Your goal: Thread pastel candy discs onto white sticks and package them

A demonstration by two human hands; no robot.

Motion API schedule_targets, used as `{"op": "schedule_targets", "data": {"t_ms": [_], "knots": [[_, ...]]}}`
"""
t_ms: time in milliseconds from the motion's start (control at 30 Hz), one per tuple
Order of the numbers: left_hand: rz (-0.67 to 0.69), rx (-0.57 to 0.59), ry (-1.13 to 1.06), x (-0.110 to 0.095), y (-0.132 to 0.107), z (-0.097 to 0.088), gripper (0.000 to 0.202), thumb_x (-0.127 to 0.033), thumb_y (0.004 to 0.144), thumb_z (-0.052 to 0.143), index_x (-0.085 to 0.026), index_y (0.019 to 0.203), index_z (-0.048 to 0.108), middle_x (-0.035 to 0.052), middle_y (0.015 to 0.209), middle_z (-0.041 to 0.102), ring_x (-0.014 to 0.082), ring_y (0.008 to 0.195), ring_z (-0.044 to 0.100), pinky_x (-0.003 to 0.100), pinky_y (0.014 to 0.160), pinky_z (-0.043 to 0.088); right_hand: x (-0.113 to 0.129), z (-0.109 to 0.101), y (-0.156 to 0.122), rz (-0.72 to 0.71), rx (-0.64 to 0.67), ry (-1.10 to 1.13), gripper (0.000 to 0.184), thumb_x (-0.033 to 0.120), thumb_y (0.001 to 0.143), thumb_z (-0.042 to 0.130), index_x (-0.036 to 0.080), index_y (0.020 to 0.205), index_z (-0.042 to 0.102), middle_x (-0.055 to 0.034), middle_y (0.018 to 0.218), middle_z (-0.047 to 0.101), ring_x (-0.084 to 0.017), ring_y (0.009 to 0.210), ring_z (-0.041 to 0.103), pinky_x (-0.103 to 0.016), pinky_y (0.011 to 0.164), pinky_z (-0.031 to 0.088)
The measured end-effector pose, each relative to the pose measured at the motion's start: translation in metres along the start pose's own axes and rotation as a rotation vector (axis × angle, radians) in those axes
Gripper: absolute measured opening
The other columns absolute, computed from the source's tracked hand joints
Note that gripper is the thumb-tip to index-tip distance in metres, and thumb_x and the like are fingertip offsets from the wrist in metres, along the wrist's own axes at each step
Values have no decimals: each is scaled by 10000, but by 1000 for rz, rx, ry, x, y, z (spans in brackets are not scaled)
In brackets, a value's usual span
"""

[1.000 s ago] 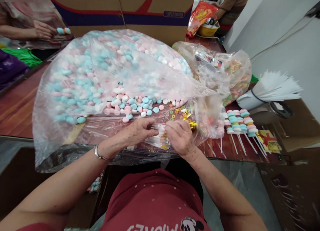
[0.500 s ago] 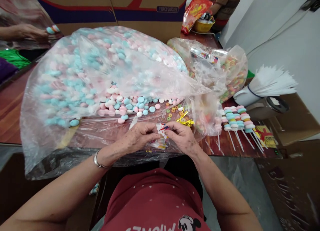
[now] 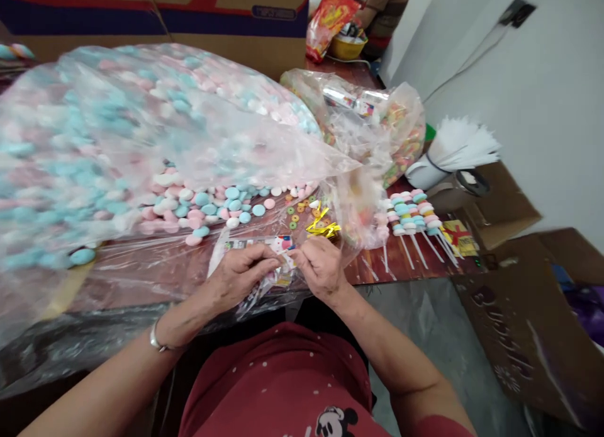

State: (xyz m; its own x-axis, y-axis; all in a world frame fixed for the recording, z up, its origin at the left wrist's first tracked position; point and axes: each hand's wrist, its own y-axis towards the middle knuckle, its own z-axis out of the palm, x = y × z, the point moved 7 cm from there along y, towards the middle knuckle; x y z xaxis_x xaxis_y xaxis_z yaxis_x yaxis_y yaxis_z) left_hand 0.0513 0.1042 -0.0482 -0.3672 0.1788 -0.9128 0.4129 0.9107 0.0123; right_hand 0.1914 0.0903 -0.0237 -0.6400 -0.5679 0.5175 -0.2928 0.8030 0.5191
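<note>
My left hand (image 3: pixel 243 273) and my right hand (image 3: pixel 319 267) meet at the table's near edge, both pinched on a small clear printed plastic sleeve (image 3: pixel 278 247) held between them. Just beyond lie gold twist ties (image 3: pixel 321 226), small coloured ring candies (image 3: pixel 296 211) and loose pink, blue and white round candies (image 3: pixel 221 205) spilling from a large clear bag (image 3: pixel 141 122). Finished candy skewers on white sticks (image 3: pixel 413 218) lie to the right.
A second clear bag of coloured candies (image 3: pixel 401 141) sits behind the skewers. A bundle of white sticks (image 3: pixel 460 146) lies at the right. Cardboard boxes (image 3: pixel 500 210) stand at right, another box (image 3: pixel 189 21) at the back. A person (image 3: pixel 382 9) works at the far end.
The view has swung to the right and down. My hands have stayed together on the sleeve, which now shows more clearly between my fingers. The person at the far left has left the view.
</note>
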Motion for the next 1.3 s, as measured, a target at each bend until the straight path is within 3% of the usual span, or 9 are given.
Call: {"op": "schedule_targets", "data": {"t_ms": [133, 233, 267, 367, 567, 733, 833, 967, 1300], "knots": [[12, -46, 58, -1, -4, -1, 274, -376, 885, 479, -184, 775, 641, 8, 662, 666, 138, 608, 590, 230, 588, 470, -9, -20, -10, 89, -29, 17, 310, 353, 988, 374, 191, 862, 607, -48, 757, 616, -170, 737, 570, -296, 716, 462], [29, -57, 71, -3, -6, -1, 292, -402, 895, 474, -190, 793, 646, 22, 671, 691, 151, 612, 616, 239, 586, 488, -39, -68, -31, 292, -281, -126, 258, 359, 953, 429, 198, 1127, 531, -85, 951, 637, -195, 843, 600, -328, 761, 495], [42, -53, 72, -5, -7, -1, 290, -399, 895, 477, -191, 782, 646, 26, 672, 696, 153, 614, 623, 241, 595, 495, -52, -86, -42, 397, -372, -232, 252, 358, 956, 412, 198, 1123, 513, -97, 962, 630, -201, 837, 600, -337, 751, 498], [91, -32, 75, -10, -8, 1, 255, -352, 892, 497, -194, 756, 644, 27, 670, 704, 149, 611, 635, 240, 618, 505, -89, -114, -67, 575, -319, -419, 212, 363, 931, 460, 188, 1025, 534, -132, 916, 629, -227, 792, 586, -369, 726, 476], [118, 0, 86, -9, -8, 7, 228, -337, 884, 507, -202, 773, 653, 25, 678, 718, 148, 604, 636, 237, 612, 507, -124, -115, -90, 682, -100, -515, 60, 248, 818, 563, 200, 825, 598, -50, 661, 618, -196, 640, 542, -301, 578, 353], [111, 38, 107, -7, -8, 9, 237, -344, 876, 501, -196, 764, 649, 19, 672, 710, 143, 601, 633, 222, 598, 503, -134, -125, -94, 783, -92, -666, 214, 199, 845, 424, 180, 750, 614, -77, 699, 641, -188, 633, 540, -299, 571, 333], [107, 21, 101, -5, -7, 4, 232, -342, 873, 507, -194, 773, 654, 23, 680, 708, 147, 610, 632, 228, 602, 501, -124, -148, -100, 701, -321, -645, 251, 247, 875, 414, 172, 814, 646, -76, 713, 653, -201, 660, 570, -312, 606, 399], [89, 20, 91, -4, -4, -1, 244, -342, 867, 512, -183, 749, 654, 22, 666, 686, 138, 600, 603, 220, 584, 481, -88, -167, -105, 382, -517, -446, 203, 257, 907, 482, 199, 951, 671, -52, 825, 674, -188, 751, 612, -321, 703, 473], [26, 126, -90, 3, -4, -5, 235, -314, 872, 529, -158, 754, 660, 20, 692, 674, 116, 631, 577, 208, 604, 451, -19, -123, -55, -171, -62, -298, 370, 81, 848, 582, 264, 1165, 636, -32, 844, 697, -175, 680, 553, -355, 670, 460]]}}
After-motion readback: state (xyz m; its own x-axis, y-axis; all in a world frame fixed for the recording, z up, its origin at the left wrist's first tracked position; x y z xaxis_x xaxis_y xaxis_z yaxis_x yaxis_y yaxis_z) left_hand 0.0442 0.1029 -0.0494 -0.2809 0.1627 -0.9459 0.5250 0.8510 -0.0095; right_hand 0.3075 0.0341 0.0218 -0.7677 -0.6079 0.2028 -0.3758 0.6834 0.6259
